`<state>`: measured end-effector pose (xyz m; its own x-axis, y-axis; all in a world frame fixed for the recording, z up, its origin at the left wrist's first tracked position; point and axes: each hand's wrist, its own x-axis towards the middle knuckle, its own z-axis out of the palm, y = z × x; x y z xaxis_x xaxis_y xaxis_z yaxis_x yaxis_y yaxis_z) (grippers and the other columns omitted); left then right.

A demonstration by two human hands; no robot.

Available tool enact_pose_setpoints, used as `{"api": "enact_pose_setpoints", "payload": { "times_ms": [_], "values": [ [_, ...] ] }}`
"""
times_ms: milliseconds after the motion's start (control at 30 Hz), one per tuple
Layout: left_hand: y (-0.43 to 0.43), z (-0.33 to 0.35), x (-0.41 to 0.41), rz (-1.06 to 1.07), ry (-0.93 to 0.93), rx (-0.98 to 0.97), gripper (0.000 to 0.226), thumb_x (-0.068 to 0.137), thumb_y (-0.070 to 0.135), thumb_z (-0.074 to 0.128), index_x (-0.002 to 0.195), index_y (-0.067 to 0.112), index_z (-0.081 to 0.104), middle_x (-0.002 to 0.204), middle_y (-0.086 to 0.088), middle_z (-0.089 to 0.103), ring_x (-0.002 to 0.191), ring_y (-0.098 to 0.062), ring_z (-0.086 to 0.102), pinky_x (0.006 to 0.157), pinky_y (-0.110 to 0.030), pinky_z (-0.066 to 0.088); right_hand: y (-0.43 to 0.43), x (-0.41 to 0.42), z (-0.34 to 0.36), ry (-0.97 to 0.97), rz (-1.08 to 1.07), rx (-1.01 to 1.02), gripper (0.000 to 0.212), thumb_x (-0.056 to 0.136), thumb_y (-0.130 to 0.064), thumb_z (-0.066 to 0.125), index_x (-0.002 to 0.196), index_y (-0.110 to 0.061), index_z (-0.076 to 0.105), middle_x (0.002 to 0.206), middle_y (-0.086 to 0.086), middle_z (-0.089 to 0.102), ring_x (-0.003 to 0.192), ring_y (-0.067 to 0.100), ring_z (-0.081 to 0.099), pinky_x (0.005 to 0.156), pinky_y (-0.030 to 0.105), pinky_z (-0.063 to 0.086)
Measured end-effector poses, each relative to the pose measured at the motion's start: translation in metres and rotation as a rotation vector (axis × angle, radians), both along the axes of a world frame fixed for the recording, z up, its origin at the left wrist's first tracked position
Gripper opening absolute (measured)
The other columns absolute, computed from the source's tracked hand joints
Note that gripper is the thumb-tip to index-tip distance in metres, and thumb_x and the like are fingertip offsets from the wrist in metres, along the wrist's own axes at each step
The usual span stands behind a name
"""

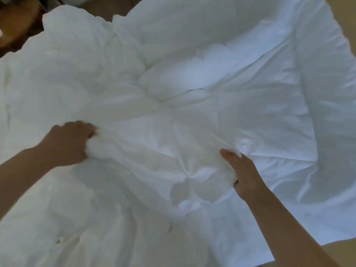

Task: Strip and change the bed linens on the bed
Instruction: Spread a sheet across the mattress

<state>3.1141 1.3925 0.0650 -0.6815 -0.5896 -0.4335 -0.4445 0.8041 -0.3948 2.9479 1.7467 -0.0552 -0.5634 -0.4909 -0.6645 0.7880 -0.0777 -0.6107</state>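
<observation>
Observation: the duvet (154, 128) lies heaped and heavily creased across the bed (317, 234), on top of a flatter white sheet (317, 122) that shows along the right side. A rounded, padded mound sits towards the middle of the far half; whether it is a pillow or a bunched part of the duvet cannot be told.

Left hand (69, 141): closed round a gathered tuft of the duvet's cloth, fingers curled in, wrist angled across the bed. The outline is blurred.

Right hand (243, 170): gripping a thick fold of the same duvet from its right side, fingers tucked beneath the fold.

Assessment: the two grips are set well apart on one stretch of cloth, with creases running between them — consistent with taking up a broad section so the bulk can be lifted or dragged as one piece rather than trailing. The step in hand appears to be stripping; no fresh linen is in view, so the task looks early.

Surroundings: dark wooden furniture (17, 22) at the upper left corner; tan floor (342, 251) past the near right corner of the bed.

Risk: loose folds may slip from either grip.
</observation>
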Motion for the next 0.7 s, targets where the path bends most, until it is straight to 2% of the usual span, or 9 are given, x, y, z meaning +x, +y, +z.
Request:
{"api": "enact_pose_setpoints", "payload": {
  "times_ms": [133, 233, 267, 333, 400, 433, 500, 633, 700],
  "values": [
    [0.088, -0.032, -0.038, -0.32, 0.057, 0.178, 0.099, 0.05, 0.053, 0.061, 0.137, 0.022, 0.024, 0.135, -0.004, 0.028, 0.13, -0.027, 0.031, 0.104, -0.049, 0.026, -0.006, -0.002, -0.012, -0.006, -0.039, 0.023, 0.044, 0.074, -0.023, 0.067, 0.113, -0.004, 0.065, 0.104, 0.015, 0.07, 0.095, 0.029, 0.068, 0.08, 0.035, 0.056],
    [0.129, -0.068, -0.06, -0.479, 0.007, 0.132, 0.114, 0.062, 0.056, 0.071, 0.146, 0.016, 0.006, 0.146, -0.011, 0.011, 0.139, -0.028, 0.015, 0.11, -0.057, 0.011, -0.012, 0.002, -0.023, -0.048, -0.085, 0.044, 0.035, 0.082, -0.02, 0.065, 0.115, -0.007, 0.065, 0.104, 0.01, 0.071, 0.094, 0.023, 0.069, 0.073, 0.03, 0.056],
    [0.137, -0.079, -0.067, -0.518, -0.054, 0.089, 0.112, 0.068, 0.05, 0.072, 0.147, 0.01, 0.004, 0.147, -0.015, 0.011, 0.139, -0.03, 0.016, 0.11, -0.057, 0.011, -0.013, 0.003, -0.025, -0.063, -0.099, 0.04, 0.034, 0.084, -0.02, 0.065, 0.115, -0.008, 0.065, 0.104, 0.009, 0.071, 0.093, 0.023, 0.069, 0.071, 0.029, 0.056],
    [0.149, -0.094, -0.079, -0.574, -0.121, 0.03, 0.085, 0.083, 0.031, 0.063, 0.145, 0.0, 0.014, 0.143, -0.018, 0.025, 0.132, -0.034, 0.028, 0.108, -0.052, 0.023, -0.016, 0.005, -0.027, -0.091, -0.107, 0.016, 0.03, 0.081, -0.021, 0.067, 0.109, -0.011, 0.069, 0.103, 0.008, 0.072, 0.092, 0.022, 0.07, 0.066, 0.028, 0.056],
    [0.151, -0.103, -0.088, -0.591, -0.142, 0.056, 0.05, 0.089, 0.014, 0.05, 0.135, 0.001, 0.036, 0.129, -0.016, 0.044, 0.118, -0.032, 0.045, 0.09, -0.042, 0.039, -0.02, 0.008, -0.025, -0.079, -0.083, 0.001, 0.029, 0.075, -0.025, 0.069, 0.102, -0.014, 0.072, 0.102, 0.009, 0.072, 0.092, 0.023, 0.07, 0.064, 0.028, 0.056],
    [0.148, -0.104, -0.09, -0.578, -0.113, 0.068, 0.041, 0.09, 0.011, 0.049, 0.129, 0.004, 0.044, 0.123, -0.013, 0.049, 0.112, -0.03, 0.05, 0.078, -0.037, 0.041, -0.021, 0.008, -0.024, -0.057, -0.07, 0.002, 0.03, 0.074, -0.027, 0.07, 0.1, -0.015, 0.073, 0.103, 0.009, 0.072, 0.092, 0.023, 0.07, 0.064, 0.028, 0.056],
    [0.138, -0.101, -0.092, -0.527, 0.0, 0.132, 0.035, 0.089, 0.012, 0.049, 0.124, 0.008, 0.049, 0.117, -0.009, 0.054, 0.106, -0.029, 0.055, 0.066, -0.034, 0.034, -0.024, 0.009, -0.022, -0.004, -0.055, 0.0, 0.032, 0.074, -0.031, 0.069, 0.102, -0.016, 0.072, 0.105, 0.008, 0.072, 0.096, 0.023, 0.069, 0.067, 0.028, 0.056],
    [0.119, -0.071, -0.101, -0.431, 0.098, 0.177, 0.034, 0.09, 0.015, 0.047, 0.124, 0.013, 0.051, 0.115, -0.009, 0.058, 0.105, -0.032, 0.058, 0.071, -0.034, 0.036, -0.04, 0.016, -0.007, 0.049, -0.028, -0.042, 0.043, 0.074, -0.035, 0.067, 0.112, -0.014, 0.068, 0.111, 0.007, 0.07, 0.102, 0.022, 0.067, 0.078, 0.034, 0.056],
    [0.099, -0.052, -0.091, -0.377, 0.16, 0.171, 0.031, 0.09, 0.017, 0.048, 0.119, 0.016, 0.055, 0.114, -0.009, 0.061, 0.104, -0.033, 0.059, 0.073, -0.034, 0.037, -0.043, 0.013, 0.006, 0.045, -0.066, -0.056, 0.03, 0.072, -0.032, 0.067, 0.097, -0.018, 0.075, 0.101, 0.004, 0.073, 0.094, 0.019, 0.069, 0.074, 0.031, 0.057]
  ]
}}
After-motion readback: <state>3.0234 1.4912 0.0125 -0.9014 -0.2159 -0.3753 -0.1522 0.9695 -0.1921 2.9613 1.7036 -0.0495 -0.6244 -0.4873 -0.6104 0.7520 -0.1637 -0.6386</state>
